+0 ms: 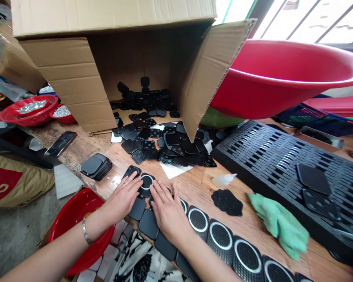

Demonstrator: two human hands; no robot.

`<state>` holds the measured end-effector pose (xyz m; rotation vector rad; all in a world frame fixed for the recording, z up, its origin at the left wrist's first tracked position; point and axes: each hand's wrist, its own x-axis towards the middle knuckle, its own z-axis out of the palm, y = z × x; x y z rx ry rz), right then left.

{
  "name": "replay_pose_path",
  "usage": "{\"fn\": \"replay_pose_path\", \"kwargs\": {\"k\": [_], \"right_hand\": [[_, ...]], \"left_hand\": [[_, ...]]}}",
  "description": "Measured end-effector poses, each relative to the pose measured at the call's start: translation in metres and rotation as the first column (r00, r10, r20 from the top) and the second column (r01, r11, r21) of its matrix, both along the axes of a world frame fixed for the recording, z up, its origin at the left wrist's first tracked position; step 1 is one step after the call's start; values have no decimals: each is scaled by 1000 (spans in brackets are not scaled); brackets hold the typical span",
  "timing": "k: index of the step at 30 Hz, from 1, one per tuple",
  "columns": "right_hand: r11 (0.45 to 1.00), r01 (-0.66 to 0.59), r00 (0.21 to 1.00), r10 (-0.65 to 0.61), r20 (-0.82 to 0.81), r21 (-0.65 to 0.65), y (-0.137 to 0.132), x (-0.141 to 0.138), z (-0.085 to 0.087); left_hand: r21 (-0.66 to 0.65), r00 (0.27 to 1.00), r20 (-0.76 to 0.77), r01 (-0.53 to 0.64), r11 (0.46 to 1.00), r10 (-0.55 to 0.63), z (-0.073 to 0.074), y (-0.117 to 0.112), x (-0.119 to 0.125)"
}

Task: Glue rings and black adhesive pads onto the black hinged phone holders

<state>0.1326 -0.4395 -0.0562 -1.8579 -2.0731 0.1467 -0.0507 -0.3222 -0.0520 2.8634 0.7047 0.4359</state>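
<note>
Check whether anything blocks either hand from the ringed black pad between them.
Nothing visible does. The left hand and right hand have their fingertips at opposite edges of the ringed pad, with no other object showing between. The bottle and green cloth lie off to the right, clear of both hands.

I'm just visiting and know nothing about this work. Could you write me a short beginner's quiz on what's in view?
1. True or false: the phone lies on the wooden table.
2. Which mark shows on the black plate between the fingertips of the left hand and the right hand?
a) a star
b) a ring
c) a cross
3. Which wrist wears the bracelet?

Key:
1. True.
2. b, a pale ring.
3. The left.
</note>
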Motion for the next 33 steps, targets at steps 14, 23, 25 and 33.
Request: {"fn": "replay_pose_path", "kwargs": {"k": [14,23,25,33], "right_hand": [[993,51,998,-53,20,109,37,9,5],[995,97,994,-95,-55,31,43,11,14],[997,77,997,-77,-28,29,44,11,12],[1000,6,999,-6,44,3,13,15,34]], "left_hand": [[35,998,-69,-2,999,5,6,-2,2],[54,994,-113,-2,999,8,8,-3,2],[76,991,-137,0,997,10,8,-4,3],[75,986,-147,89,993,-77,15,12,7]]}}
